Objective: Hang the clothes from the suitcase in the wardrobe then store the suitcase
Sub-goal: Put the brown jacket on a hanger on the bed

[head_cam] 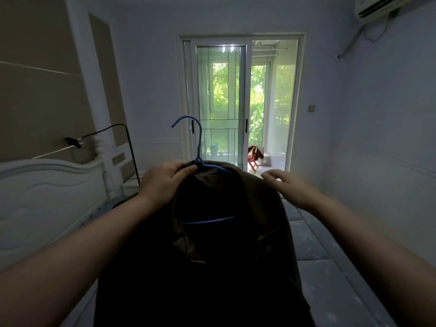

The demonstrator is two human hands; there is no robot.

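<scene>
Fingers and thumb of our left hand [162, 182] pinch the jacket [207, 251] at the neck of the blue hanger [199, 147], hook upright and curling leftward. The jacket hangs straight down between our arms, above the bed [330, 267]. Our right hand [290, 187], fingers loosely spread, hovers just beside its right shoulder, gripping nothing.

Dark jacket [212, 244] — blue hanger [199, 147]
</scene>
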